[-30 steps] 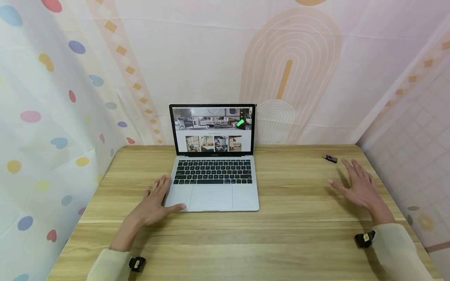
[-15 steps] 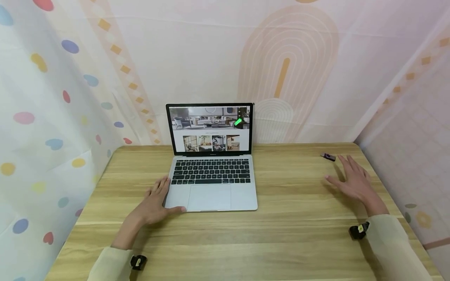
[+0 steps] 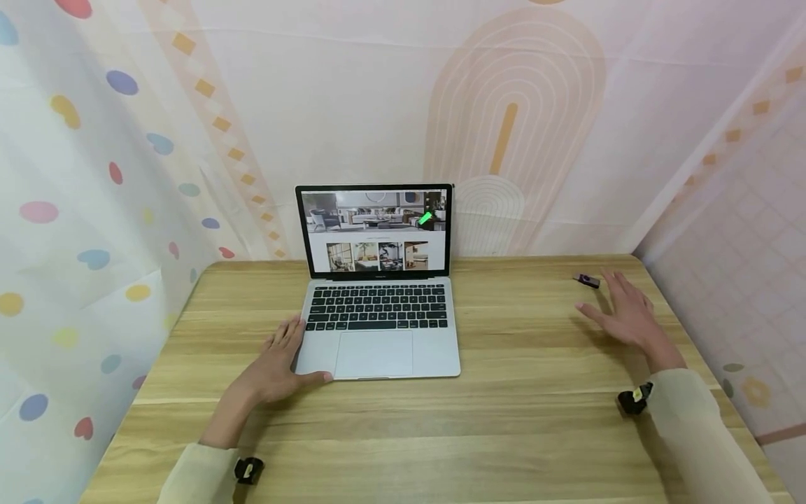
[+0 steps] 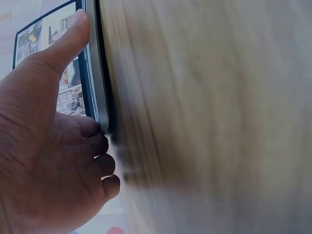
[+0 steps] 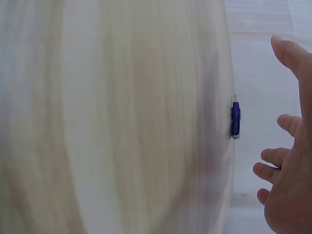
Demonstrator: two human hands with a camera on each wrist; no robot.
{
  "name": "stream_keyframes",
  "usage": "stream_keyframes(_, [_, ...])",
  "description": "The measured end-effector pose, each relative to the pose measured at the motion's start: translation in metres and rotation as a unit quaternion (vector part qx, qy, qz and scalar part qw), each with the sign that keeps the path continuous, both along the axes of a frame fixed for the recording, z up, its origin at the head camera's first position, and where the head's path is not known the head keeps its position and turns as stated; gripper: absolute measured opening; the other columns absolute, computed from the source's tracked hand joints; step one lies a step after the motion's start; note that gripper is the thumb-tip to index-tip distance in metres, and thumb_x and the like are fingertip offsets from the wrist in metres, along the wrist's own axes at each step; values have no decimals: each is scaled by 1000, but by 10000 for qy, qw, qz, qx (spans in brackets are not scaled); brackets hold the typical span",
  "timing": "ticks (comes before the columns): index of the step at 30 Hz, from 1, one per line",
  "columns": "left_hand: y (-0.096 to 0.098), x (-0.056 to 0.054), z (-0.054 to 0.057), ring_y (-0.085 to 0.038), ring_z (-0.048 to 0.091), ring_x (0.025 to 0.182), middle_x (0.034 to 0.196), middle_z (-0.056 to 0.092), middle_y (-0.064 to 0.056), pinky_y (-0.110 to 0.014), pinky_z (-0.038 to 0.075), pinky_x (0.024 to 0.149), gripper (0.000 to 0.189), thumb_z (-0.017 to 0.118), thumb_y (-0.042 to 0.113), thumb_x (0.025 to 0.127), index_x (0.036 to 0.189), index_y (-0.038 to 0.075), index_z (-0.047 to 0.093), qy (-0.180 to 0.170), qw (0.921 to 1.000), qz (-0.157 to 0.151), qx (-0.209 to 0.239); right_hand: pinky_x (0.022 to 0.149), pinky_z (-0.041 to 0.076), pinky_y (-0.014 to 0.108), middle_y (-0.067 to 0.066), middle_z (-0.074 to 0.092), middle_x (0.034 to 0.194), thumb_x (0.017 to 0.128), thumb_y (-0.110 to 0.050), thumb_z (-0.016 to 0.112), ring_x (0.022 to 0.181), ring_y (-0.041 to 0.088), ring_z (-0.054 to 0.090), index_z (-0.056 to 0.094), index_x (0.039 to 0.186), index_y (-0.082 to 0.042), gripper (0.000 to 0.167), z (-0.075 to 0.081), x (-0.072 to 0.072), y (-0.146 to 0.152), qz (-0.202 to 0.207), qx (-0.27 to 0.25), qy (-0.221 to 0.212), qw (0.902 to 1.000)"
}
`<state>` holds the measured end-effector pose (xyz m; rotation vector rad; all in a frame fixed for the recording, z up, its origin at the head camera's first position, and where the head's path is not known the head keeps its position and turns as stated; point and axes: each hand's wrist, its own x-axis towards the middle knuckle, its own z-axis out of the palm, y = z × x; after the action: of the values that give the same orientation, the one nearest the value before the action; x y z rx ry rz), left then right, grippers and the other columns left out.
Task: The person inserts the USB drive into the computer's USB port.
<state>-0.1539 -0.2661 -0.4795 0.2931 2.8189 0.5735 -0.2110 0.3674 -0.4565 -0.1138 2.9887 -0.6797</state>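
An open silver laptop (image 3: 378, 353) stands on the wooden table, its screen showing room photos. My left hand (image 3: 277, 364) rests at its front left corner, fingers extended along the left side and thumb on the front edge. The left wrist view shows that thumb (image 4: 70, 41) lying against the laptop's edge. At the table's right, a small purple USB flash drive (image 3: 588, 281) with a metal swivel cover lies flat. My right hand (image 3: 626, 311) hovers beside it with fingers spread, holding nothing. From the right wrist, the drive (image 5: 236, 119) appears apart from the fingers.
The wooden table (image 3: 403, 441) reaches patterned cloth hangings (image 3: 352, 105) at the back and on both sides. A black wrist strap (image 3: 248, 470) with a device sits on the left sleeve, another black wrist device (image 3: 632, 400) on the right.
My right hand has moved forward and to the left, closer to the USB flash drive. The left hand stays at the laptop's corner. The head view has shifted slightly.
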Motion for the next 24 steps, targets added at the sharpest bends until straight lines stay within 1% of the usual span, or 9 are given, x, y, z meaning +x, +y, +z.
stream_keyframes(9, [2, -1, 3, -48, 3, 158, 171, 4, -25, -65, 15, 126, 130, 69, 76, 80, 162, -5, 9, -144, 9998, 67, -80, 111, 8, 85, 41, 2, 164, 103, -55, 51, 147, 67, 6, -1, 163, 0, 97, -4, -12, -1, 17, -140, -143, 9998])
stream_keyframes(14, [3, -1, 4, -48, 3, 158, 171, 3, -25, -66, 16, 125, 130, 70, 75, 80, 162, -4, 8, -229, 9997, 109, -49, 116, 7, 82, 41, 3, 164, 103, -54, 53, 148, 65, 5, 1, 162, 5, 98, -8, -21, 2, -8, -365, -142, 9992])
stream_keyframes(16, [3, -1, 5, -48, 2, 158, 171, 3, -25, -66, 15, 125, 130, 71, 74, 80, 162, -4, 8, -251, 9996, 123, -49, 117, 8, 81, 41, 3, 164, 103, -54, 53, 148, 65, 5, 0, 162, 5, 99, -9, -23, 3, -28, -483, -162, 9987])
stream_keyframes(19, [4, -1, 6, -48, 2, 158, 171, 3, -25, -66, 15, 125, 130, 71, 74, 80, 162, -4, 8, -263, 9996, 126, -47, 116, 13, 80, 42, 8, 163, 103, -50, 55, 148, 65, 9, 3, 161, 7, 97, -12, -27, 4, -69, -614, -120, 9980])
stream_keyframes(24, [5, 1, 8, -48, 3, 158, 171, 4, -26, -66, 16, 125, 130, 72, 73, 79, 162, -4, 8, -261, 9996, 127, -23, 113, 26, 77, 45, 24, 157, 102, -43, 61, 142, 64, 25, 12, 159, 11, 92, -16, -31, 6, -163, -830, 119, 9963])
